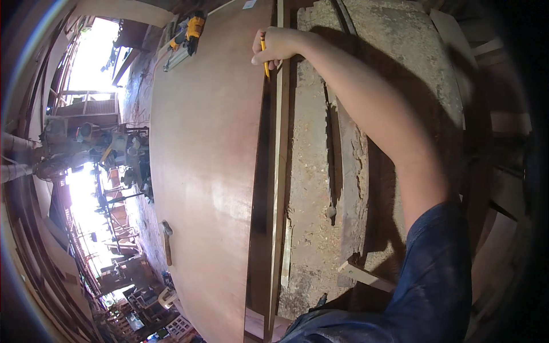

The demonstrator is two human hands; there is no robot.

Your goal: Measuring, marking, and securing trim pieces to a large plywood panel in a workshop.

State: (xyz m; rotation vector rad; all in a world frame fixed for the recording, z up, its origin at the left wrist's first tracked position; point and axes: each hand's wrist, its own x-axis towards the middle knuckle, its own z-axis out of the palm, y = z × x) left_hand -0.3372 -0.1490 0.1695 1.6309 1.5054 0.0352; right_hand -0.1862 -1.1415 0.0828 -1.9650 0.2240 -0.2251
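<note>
My right hand is at the far end of a long wooden strip, its arm reaching up from the lower right. A yellow pencil is held between its fingers, point downward. Below the hand, the strip runs lengthwise beside the right edge of a large smooth brown panel. A dark gap shows between panel and strip. Some of the fingers rest at the strip, though firm contact is hard to tell. My left hand does not show.
A yellow and black nail gun lies at the panel's far left corner, a hammer on its left edge. Right of the strip is a worn bench strewn with shavings, with a slot holding a saw blade. A wood offcut sits nearer.
</note>
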